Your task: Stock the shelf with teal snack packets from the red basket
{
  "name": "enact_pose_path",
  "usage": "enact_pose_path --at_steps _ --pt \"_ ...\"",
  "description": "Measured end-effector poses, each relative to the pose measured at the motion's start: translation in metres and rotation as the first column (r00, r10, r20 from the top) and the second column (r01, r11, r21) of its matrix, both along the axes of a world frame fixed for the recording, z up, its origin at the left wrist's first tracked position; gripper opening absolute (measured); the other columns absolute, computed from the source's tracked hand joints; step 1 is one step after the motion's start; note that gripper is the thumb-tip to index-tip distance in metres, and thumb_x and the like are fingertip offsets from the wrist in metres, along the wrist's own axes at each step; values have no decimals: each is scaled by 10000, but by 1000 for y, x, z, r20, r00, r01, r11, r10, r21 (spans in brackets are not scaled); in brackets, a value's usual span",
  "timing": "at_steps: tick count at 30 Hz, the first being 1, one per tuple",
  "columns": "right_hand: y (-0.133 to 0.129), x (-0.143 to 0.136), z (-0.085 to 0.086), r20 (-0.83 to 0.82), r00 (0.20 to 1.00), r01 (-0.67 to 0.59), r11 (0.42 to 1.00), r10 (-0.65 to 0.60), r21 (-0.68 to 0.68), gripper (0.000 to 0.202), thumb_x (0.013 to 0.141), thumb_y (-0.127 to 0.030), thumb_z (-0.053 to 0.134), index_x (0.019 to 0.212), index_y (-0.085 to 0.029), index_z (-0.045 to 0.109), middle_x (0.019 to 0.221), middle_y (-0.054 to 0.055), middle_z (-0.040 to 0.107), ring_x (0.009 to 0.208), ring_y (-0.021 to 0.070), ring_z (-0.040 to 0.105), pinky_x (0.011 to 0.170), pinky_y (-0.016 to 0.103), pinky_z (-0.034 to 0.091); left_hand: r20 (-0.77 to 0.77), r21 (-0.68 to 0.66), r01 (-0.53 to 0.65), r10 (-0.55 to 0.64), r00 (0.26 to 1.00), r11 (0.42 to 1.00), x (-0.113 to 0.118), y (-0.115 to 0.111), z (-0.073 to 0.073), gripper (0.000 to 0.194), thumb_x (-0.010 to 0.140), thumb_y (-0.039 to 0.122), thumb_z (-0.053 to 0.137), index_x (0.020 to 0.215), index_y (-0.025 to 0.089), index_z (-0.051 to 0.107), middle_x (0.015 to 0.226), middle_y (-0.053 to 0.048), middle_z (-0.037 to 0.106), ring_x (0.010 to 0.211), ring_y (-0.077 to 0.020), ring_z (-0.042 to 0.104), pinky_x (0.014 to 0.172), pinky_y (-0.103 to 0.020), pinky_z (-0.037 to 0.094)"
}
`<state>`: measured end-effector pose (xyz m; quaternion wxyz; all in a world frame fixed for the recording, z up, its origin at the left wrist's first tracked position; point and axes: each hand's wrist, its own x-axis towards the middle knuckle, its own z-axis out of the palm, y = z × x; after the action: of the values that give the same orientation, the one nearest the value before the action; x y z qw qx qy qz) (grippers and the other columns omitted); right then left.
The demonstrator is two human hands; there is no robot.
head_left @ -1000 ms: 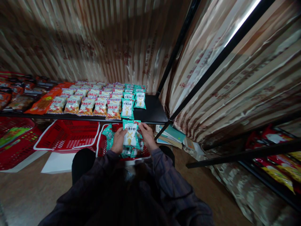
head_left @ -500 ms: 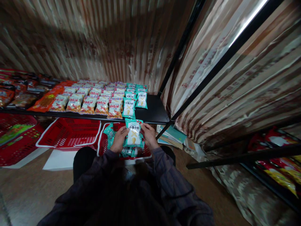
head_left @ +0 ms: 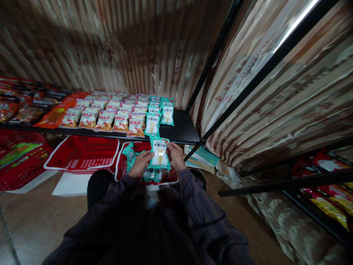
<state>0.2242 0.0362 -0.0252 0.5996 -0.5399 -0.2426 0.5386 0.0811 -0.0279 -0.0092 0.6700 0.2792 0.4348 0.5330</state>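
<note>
Between my two hands is a teal-and-white snack bag (head_left: 159, 154), its printed front facing up. My right hand (head_left: 177, 156) pinches its upper right edge. My left hand (head_left: 141, 164) has its fingers closed at the bag's left edge, and the thumb's grip is partly hidden. Below the bag stands a red basket (head_left: 118, 172) with more teal bags (head_left: 130, 154) in it. Just ahead, matching teal bags (head_left: 152, 124) stand in two columns on a black shelf (head_left: 180, 127).
Left of the teal bags, the shelf holds rows of white-and-orange snack bags (head_left: 120, 121) and orange packs (head_left: 56, 115). Another red basket (head_left: 82, 152) stands below. A black post (head_left: 215, 127) slants at the right, near stacked books (head_left: 202, 157). Striped curtain (head_left: 132, 48) hangs behind.
The held bag has shifted slightly right and up with my right hand. My left hand now sits a little lower along its left edge. The view has tilted slightly.
</note>
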Motion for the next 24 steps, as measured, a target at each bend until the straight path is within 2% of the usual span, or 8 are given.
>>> enact_pose_path --at_steps 3,8,11,15,17,24 --pt "-2 0 2 34 999 -22 999 22 23 334 521 -408 791 728 -184 656 659 -27 650 527 80 572 463 176 443 48 -32 4 -2 999 999 1 2 -2 374 572 337 797 859 140 661 857 -87 713 843 -241 664 775 -354 516" --pt "-25 2 7 91 994 -66 995 59 78 409 621 -570 700 796 -203 657 735 -10 677 620 116 611 513 206 489 77 -18 -110 111 991 994 0 9 1 402 556 353 798 853 128 648 817 -73 713 816 -228 665 779 -348 506" --pt "-45 1 11 81 986 -151 988 149 24 456 656 -623 659 814 -195 666 804 14 693 684 142 643 550 230 526 103 15 -195 193 976 981 -1 15 2 434 550 363 798 878 127 640 830 -74 712 835 -226 661 792 -348 495" --pt "-60 -5 15 39 962 -272 962 271 20 476 567 -560 767 834 -184 646 667 4 674 599 130 639 564 240 542 94 56 -271 265 960 961 -1 20 -1 445 568 375 789 894 123 622 821 -69 704 823 -210 656 798 -338 480" --pt "-60 -8 14 24 956 -293 955 292 47 497 508 -499 820 848 -185 638 630 -16 659 589 118 636 580 231 546 94 53 -294 288 953 954 0 21 -3 433 571 376 788 880 131 610 799 -53 697 792 -192 652 789 -329 478" --pt "-57 -13 4 -50 978 -199 978 202 59 483 467 -404 854 829 -186 620 657 -30 658 578 104 627 589 229 548 92 59 -277 271 958 959 3 21 -8 430 583 386 780 892 142 608 828 -50 695 752 -169 641 776 -322 477"
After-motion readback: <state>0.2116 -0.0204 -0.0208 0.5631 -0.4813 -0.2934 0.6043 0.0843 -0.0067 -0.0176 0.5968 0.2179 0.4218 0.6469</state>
